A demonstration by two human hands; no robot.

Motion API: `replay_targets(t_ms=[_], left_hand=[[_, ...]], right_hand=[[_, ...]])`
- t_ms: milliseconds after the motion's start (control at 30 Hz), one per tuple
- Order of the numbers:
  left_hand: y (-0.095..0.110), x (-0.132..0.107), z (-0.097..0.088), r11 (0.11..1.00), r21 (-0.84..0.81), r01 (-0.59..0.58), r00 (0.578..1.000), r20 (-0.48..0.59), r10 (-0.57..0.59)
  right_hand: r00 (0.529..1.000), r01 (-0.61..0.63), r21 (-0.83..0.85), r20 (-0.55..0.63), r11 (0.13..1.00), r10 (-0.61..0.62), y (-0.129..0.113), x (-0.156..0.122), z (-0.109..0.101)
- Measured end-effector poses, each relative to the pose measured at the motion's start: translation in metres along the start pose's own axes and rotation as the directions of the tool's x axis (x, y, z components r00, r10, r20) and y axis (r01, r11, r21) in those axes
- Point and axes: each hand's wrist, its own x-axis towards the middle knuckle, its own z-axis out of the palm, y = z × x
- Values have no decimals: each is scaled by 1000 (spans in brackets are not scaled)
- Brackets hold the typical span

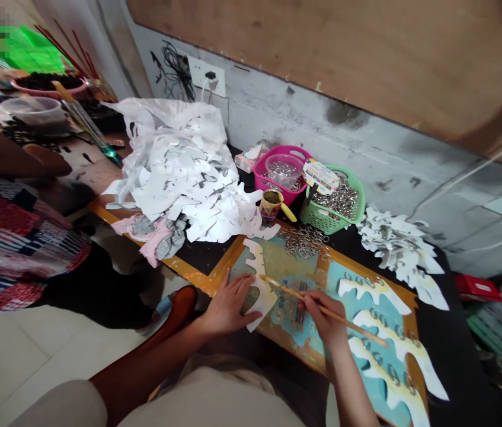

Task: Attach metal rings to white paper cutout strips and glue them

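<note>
The left hand (228,307) has its fingers spread open and pressed flat on a white paper cutout (265,299), with no grip taken. The right hand (322,314) has its fingers pinched shut on a thin wooden brush (344,322), whose tip is held over the cutout. The cutout lies on a painted teal-and-yellow board (344,274), between both hands. Further white cutouts (379,289) are laid along the board, with metal rings (381,317) set on them. A loose heap of metal rings (304,242) is placed just past the board's far edge, beside a small cup (271,204). A pink basket (277,190) and a green basket (348,216) filled with rings are set behind. Heaps of white paper offcuts (179,178) are piled to the left, and more (397,252) to the right. A nearby person's patterned clothing (10,237) is seen at far left.
</note>
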Motion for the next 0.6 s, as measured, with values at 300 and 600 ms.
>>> replay_targets(t_ms=[300,600], left_hand=[[5,2,-6,1000,-3,-23,999,-31,23],[4,1,-4,1000,-4,-7,1000,-28,7]], right_hand=[[999,31,43,5,999,-32,4,21,9],[997,-1,116,80,993,-8,-4,24,2]])
